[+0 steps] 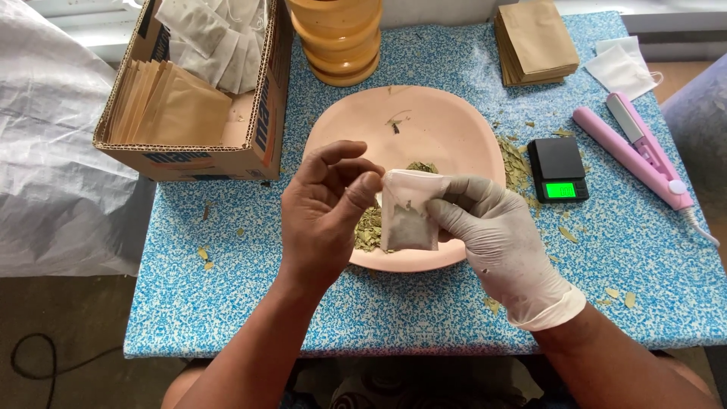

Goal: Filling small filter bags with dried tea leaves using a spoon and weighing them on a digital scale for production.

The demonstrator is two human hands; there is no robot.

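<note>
A small white filter bag (410, 212) with dark dried leaves showing through its lower half hangs upright over a pink plate (447, 125). My left hand (326, 212), bare, pinches the bag's top left corner. My right hand (500, 242), in a white glove, grips the bag's right side. Loose green dried leaves (369, 227) lie on the plate just under the bag and behind my left hand.
A cardboard box (193, 83) with brown and white sachets stands at back left. A stack of yellow tubs (339, 38), a pile of brown envelopes (536, 42), a small black scale (558, 168) and a pink heat sealer (640, 148) lie on the blue speckled table (227, 303).
</note>
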